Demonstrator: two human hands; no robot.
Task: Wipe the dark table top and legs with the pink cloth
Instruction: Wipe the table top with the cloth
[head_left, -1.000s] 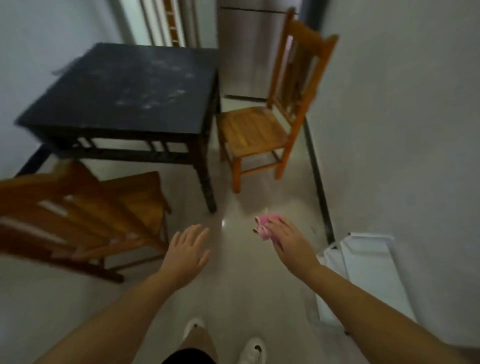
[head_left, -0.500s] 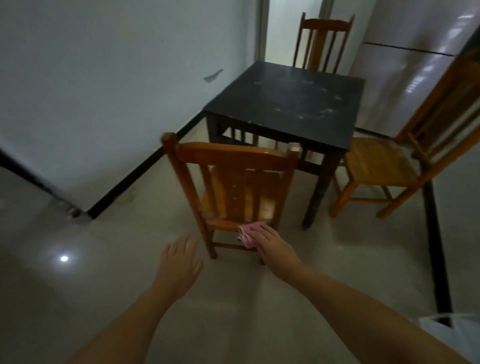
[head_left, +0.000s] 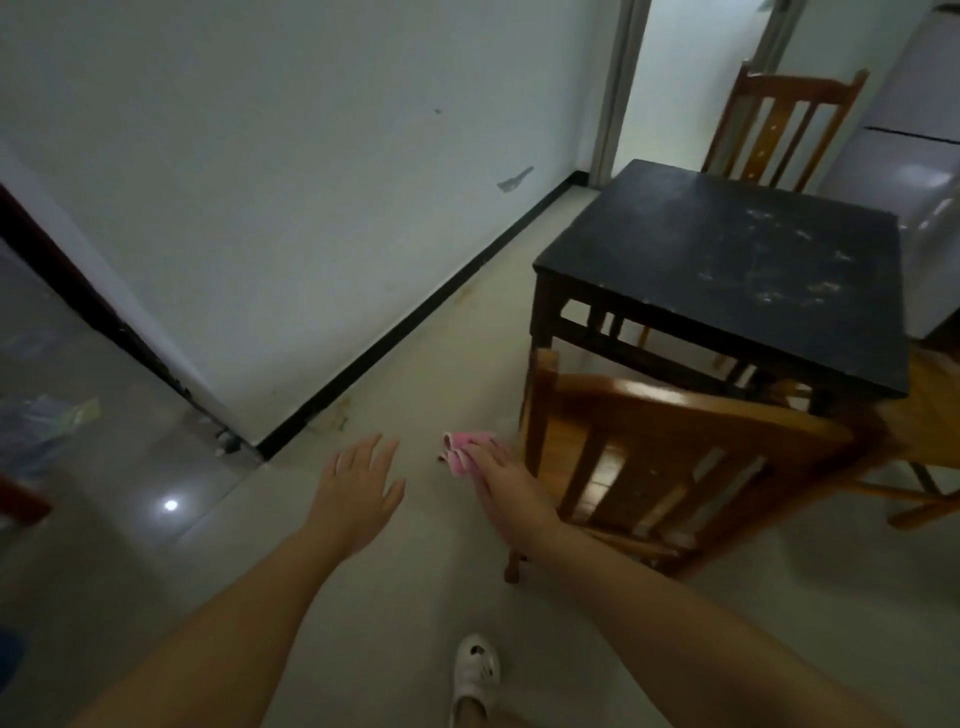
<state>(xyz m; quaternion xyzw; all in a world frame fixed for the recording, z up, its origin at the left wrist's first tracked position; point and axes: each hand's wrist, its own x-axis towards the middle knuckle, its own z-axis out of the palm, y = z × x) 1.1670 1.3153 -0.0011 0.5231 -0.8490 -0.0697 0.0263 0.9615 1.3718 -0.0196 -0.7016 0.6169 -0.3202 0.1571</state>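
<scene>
1 pink cloth (head_left: 464, 452) sits bunched in the right hand (head_left: 501, 480), fingers curled over it, held above the floor and well short of the dark table (head_left: 727, 270) (its top shows pale smudges). Left hand (head_left: 358, 486) is spread, holding nothing. 2 wooden chairs (head_left: 675, 457) flank the table.

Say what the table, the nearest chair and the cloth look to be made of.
Table: probably wood under matte black paint, going by its turned rails and the pale scuffs on top. Chair: varnished orange-brown wood, with visible grain and a glossy highlight on the top rail. Cloth: soft pink fabric, bunched in folds in the right hand; the weave is too small to tell.
</scene>
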